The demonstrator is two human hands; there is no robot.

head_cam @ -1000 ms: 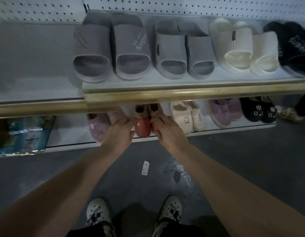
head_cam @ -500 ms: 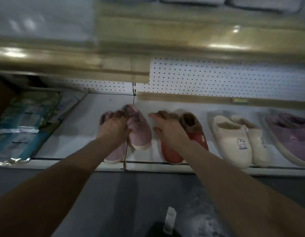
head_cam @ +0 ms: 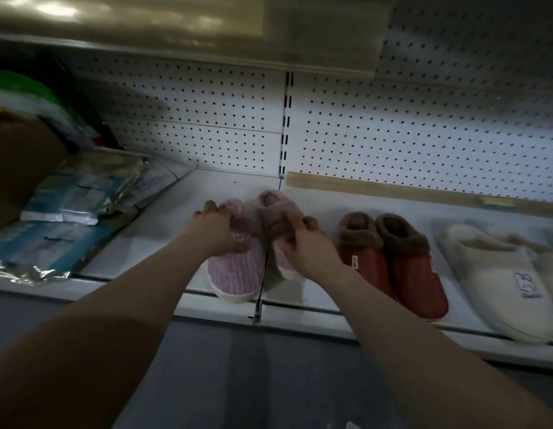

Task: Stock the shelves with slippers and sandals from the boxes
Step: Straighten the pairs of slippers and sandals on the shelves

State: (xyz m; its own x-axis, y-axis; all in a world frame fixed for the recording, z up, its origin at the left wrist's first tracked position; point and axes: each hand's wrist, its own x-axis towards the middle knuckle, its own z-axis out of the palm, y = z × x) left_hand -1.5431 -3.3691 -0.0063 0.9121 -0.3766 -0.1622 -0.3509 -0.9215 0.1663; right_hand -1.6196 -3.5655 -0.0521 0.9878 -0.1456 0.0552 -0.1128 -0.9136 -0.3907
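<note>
Pink slippers (head_cam: 236, 274) on shelf (head_cam: 163, 233) — one each in left grip (head_cam: 217, 232), right grip (head_cam: 309, 247).

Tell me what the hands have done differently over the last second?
The right hand left the red fleece-lined slippers and moved left to grip the right pink ribbed slipper. The left hand stays on the left pink ribbed slipper. The red pair and the cream plush slippers stay put on the white shelf.

the hands (head_cam: 221, 232) hide part of the pink slippers (head_cam: 235, 274), and the right edge crops the cream slippers (head_cam: 492, 274).
</note>
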